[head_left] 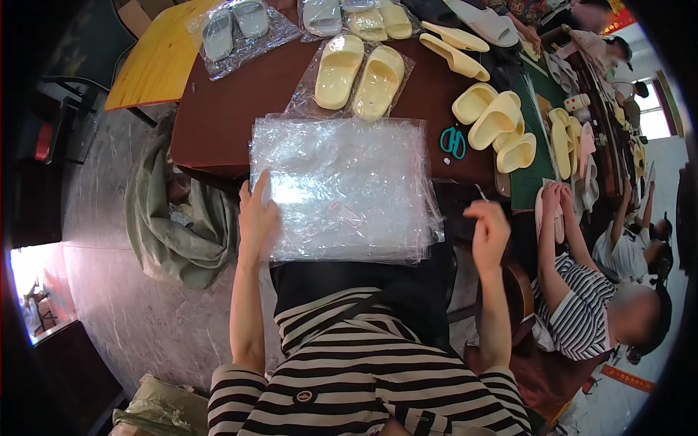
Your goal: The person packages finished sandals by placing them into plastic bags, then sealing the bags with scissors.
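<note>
Left hand (pixel 256 218) flat on one stack of clear bags (pixel 342 189) — right hand's (pixel 488 234) fingers curled, empty — two bagged yellow slippers (pixel 358 71) beyond.

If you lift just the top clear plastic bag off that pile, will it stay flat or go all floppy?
Probably floppy: the clear plastic bags look thin and crinkly, with wrinkles catching the light. The top one likely weighs almost nothing. It may also slide, since the shiny sheets lie loosely stacked and overhang the table. The left hand rests on the pile's edge, perhaps steadying it.
</note>
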`<move>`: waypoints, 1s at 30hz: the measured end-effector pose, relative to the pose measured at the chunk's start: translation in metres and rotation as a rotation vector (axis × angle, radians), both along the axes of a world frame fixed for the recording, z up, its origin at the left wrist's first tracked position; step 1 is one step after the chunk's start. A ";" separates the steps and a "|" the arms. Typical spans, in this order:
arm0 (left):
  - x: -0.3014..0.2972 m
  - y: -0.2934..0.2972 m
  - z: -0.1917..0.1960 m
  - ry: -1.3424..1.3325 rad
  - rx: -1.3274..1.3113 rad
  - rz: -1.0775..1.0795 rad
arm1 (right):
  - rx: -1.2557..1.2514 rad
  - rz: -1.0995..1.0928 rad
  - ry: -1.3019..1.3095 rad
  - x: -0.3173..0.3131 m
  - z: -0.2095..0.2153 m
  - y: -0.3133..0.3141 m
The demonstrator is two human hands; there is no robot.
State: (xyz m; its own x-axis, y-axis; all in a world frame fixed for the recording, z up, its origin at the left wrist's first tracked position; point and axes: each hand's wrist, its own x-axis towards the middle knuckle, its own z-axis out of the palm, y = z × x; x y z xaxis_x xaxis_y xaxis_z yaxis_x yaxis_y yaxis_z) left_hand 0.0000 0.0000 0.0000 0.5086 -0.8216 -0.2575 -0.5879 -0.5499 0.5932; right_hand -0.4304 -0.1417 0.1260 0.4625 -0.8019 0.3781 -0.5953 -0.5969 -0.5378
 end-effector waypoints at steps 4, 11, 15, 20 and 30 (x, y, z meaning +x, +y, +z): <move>0.021 0.000 0.010 0.080 -0.216 -0.018 | 0.147 0.067 -0.057 0.073 0.014 -0.050; 0.042 -0.001 0.004 0.346 0.059 0.219 | 0.657 -0.325 0.097 0.048 -0.118 -0.077; 0.035 0.011 -0.046 0.694 -0.037 0.259 | 0.787 -0.217 0.008 0.064 -0.133 -0.045; 0.012 0.007 -0.021 0.922 -0.202 0.365 | 0.806 -0.238 -0.085 0.059 -0.127 -0.036; 0.015 0.031 -0.024 0.702 -0.161 0.292 | -0.074 0.016 0.219 0.134 -0.032 -0.080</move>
State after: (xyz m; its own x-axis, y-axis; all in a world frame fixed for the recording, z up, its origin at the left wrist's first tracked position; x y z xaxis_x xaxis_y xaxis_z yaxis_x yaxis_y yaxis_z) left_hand 0.0153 0.0306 -0.0242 0.4721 -0.7338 -0.4885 0.1110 -0.5003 0.8587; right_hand -0.2968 -0.2221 0.0942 0.5529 -0.7673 0.3250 -0.6829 -0.6407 -0.3509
